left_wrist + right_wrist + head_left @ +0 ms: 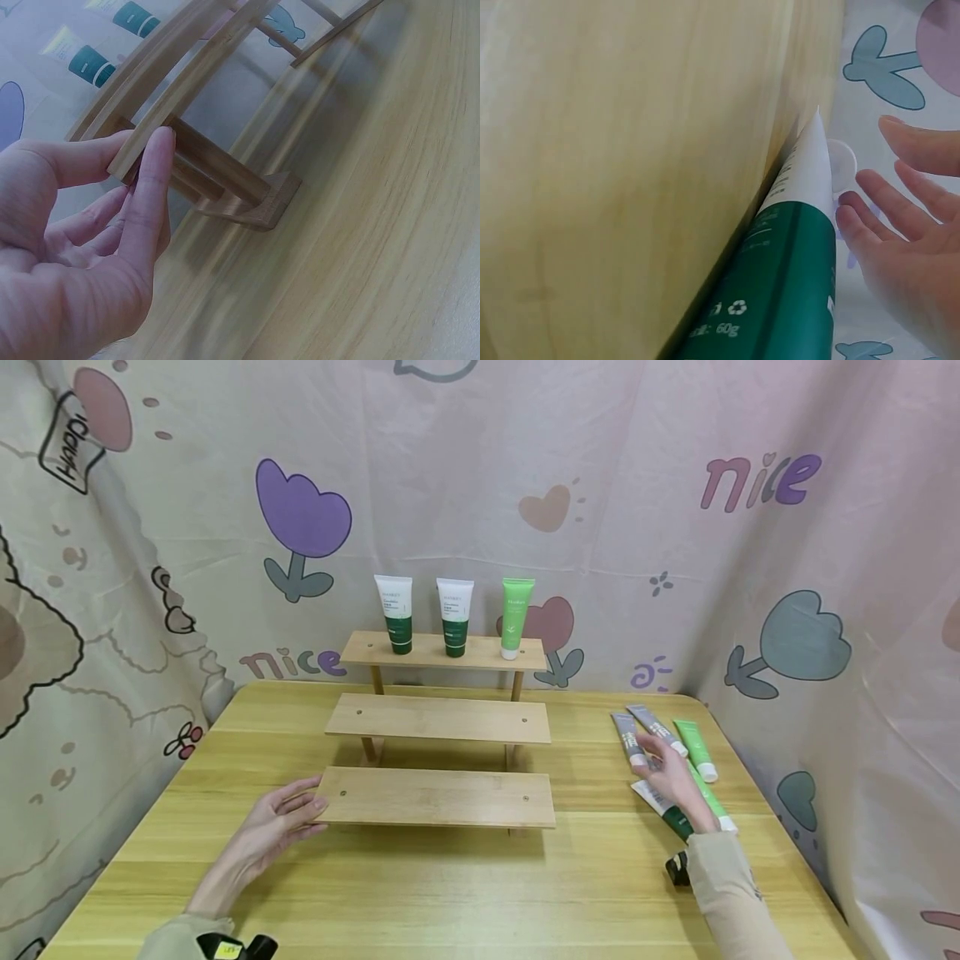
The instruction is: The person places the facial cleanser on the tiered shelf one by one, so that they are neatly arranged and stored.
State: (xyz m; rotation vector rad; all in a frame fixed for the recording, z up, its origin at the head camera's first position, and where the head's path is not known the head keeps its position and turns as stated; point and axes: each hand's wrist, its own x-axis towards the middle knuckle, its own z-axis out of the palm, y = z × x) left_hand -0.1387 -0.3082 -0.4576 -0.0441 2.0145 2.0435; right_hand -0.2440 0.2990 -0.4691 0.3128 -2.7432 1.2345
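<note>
A three-tier wooden stand (442,797) occupies the middle of the table. My left hand (273,827) pinches the left end of its lowest board, thumb and fingers on opposite faces in the left wrist view. Two white-and-green tubes (454,618) and a light green tube (516,618) stand caps down on the top board. On the right, my right hand (671,774) hovers over a group of tubes, thumb and fingers parted. Its fingertips are close to the white cap of a grey tube (628,735). A white-and-green tube (780,277) lies beside this hand.
Another grey tube (657,728) and two light green tubes (696,750) lie in the same group near the right table edge (787,827). A patterned curtain (615,460) hangs behind and at both sides of the wooden table (420,893).
</note>
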